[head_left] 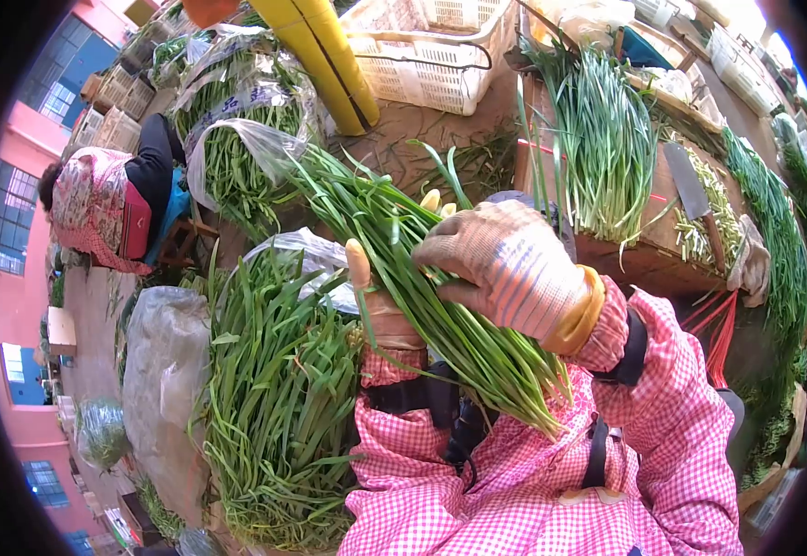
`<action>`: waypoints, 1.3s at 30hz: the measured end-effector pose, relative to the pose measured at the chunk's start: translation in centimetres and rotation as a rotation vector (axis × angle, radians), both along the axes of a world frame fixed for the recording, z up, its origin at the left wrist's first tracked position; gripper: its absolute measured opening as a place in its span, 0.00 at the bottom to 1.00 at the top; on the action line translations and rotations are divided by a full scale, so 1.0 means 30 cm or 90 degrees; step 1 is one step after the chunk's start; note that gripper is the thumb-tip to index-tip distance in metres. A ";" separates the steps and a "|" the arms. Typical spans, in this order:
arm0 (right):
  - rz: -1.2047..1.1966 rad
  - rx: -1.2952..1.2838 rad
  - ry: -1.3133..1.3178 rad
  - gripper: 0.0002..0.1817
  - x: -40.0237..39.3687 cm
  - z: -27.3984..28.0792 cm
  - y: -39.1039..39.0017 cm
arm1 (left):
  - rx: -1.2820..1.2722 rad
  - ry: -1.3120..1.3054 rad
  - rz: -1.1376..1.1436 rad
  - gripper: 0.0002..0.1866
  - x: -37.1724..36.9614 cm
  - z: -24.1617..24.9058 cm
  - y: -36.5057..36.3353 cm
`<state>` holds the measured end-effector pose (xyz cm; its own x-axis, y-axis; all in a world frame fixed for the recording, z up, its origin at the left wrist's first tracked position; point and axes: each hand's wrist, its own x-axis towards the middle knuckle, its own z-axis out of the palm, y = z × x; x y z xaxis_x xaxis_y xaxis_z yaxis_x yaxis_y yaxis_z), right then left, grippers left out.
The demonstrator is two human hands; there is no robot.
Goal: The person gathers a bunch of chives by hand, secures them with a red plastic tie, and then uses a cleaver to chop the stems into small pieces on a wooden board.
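Observation:
A long bunch of garlic chives (454,310) lies slantwise in front of my chest, leaf tips up and left, pale stem ends down and right. Wrapped under it is my gloved left hand (385,320), its thumb standing up on the near side and fingertips showing beyond. My gloved right hand (505,269) bends over the top of the bunch, curled fingers pressed onto the leaves. What its fingertips pinch is partly hidden. Close to my left arm is a big heap of loose chives (278,398).
At the right, a neat stack of chives (603,139) lies on a wooden board (626,255), near a cleaver (686,181) and cut stems. A plastic-wrapped bundle (246,167), yellow post (320,60) and white crate (422,69) stand ahead. Another person (102,204) sits at left.

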<state>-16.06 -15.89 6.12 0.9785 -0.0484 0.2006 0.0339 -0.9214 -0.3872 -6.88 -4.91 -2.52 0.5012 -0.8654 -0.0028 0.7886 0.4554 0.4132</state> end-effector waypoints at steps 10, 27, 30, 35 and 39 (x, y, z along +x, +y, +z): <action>-0.033 0.266 -0.285 0.07 0.067 -0.044 -0.027 | 0.023 0.046 0.090 0.35 0.006 -0.056 0.011; -0.116 0.519 -0.259 0.16 -0.080 0.240 -0.110 | -0.025 0.063 0.034 0.40 -0.011 -0.048 -0.001; -0.124 -0.085 -0.061 0.20 -0.005 0.126 -0.053 | -0.039 0.071 -0.011 0.37 -0.016 -0.023 0.005; -0.184 -0.187 0.156 0.11 0.125 -0.050 -0.016 | 0.004 0.038 0.049 0.32 -0.003 -0.062 0.030; -0.196 -0.196 0.121 0.07 0.181 0.045 -0.050 | 0.080 0.037 0.084 0.31 -0.015 -0.037 0.021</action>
<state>-10.63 -17.38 7.46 0.9488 -0.3079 0.0706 -0.3035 -0.9505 -0.0672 -7.32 -4.29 -3.63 0.6066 -0.7827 -0.1392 0.7492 0.5042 0.4295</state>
